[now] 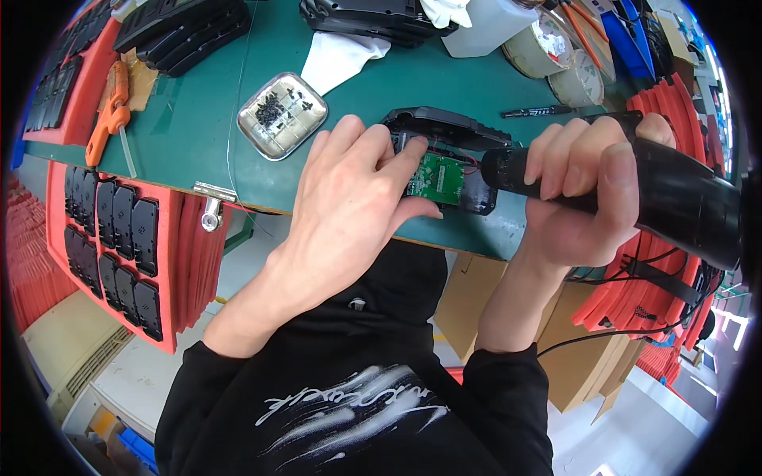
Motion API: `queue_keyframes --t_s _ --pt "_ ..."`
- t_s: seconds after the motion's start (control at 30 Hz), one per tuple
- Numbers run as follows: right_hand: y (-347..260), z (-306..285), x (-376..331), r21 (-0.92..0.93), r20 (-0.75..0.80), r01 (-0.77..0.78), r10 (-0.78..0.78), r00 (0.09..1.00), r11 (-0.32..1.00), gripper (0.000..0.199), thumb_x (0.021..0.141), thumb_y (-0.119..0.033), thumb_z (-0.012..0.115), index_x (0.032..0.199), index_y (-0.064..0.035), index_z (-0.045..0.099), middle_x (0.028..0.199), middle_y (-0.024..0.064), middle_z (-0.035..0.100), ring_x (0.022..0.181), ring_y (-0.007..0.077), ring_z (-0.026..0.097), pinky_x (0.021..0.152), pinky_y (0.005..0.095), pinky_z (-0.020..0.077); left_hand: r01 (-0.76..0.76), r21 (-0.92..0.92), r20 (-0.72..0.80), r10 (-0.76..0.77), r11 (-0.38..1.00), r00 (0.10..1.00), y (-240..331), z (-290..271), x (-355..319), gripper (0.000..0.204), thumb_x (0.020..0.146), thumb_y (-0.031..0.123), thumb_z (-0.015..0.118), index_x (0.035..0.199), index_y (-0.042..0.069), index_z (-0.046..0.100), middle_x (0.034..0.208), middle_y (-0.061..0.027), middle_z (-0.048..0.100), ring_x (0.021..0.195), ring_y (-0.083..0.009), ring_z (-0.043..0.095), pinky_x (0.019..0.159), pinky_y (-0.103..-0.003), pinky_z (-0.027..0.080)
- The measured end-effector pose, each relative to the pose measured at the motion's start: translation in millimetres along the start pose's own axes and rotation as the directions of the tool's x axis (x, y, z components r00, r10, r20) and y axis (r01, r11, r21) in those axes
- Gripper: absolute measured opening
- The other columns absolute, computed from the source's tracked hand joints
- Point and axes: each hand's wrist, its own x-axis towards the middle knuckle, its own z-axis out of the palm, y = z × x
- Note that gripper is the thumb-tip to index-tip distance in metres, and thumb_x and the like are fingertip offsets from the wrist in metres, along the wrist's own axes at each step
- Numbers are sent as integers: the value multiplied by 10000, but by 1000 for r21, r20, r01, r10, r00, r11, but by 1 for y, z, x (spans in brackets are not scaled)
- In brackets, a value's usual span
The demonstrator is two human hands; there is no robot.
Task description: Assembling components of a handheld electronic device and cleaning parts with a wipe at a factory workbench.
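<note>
My left hand (353, 194) rests on a black plastic housing (444, 131) at the near edge of the green table (190, 143), fingers pressing on its left side beside a green circuit board (439, 178) seated inside it. My right hand (583, 186) grips a thick black electric screwdriver (675, 198), held roughly level, its front end over the right part of the housing. The driver's tip is hidden.
A small metal tray (282, 115) of dark screws sits left of the housing. Orange pliers (111, 115) lie far left, a white cloth (341, 55) and black housings (186, 32) behind. Red foam trays (119, 238) of black parts stand lower left; tape rolls (556, 51) and a marker (540, 112) are at the back right.
</note>
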Motion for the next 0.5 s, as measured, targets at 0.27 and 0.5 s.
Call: queue_keyframes --t_s 0.27,0.5 --pt "1 2 0 8 11 0 0 1000 1000 326 960 -113 430 1276 -38 399 656 41 441 492 147 405 497 321 401 -3 11 1 3 1000 1000 0 0 1 543 681 267 830 1137 4 701 804 -40 515 820 -216 479 719 -349 392" --pt "2 47 5 -395 -357 -76 -77 931 915 118 920 3 547 1007 0 467 575 35 426 430 126 413 443 285 392 -8 13 -42 8 1000 999 -1 1 1 576 649 260 844 1161 32 713 767 -43 484 759 -226 448 696 -362 408"
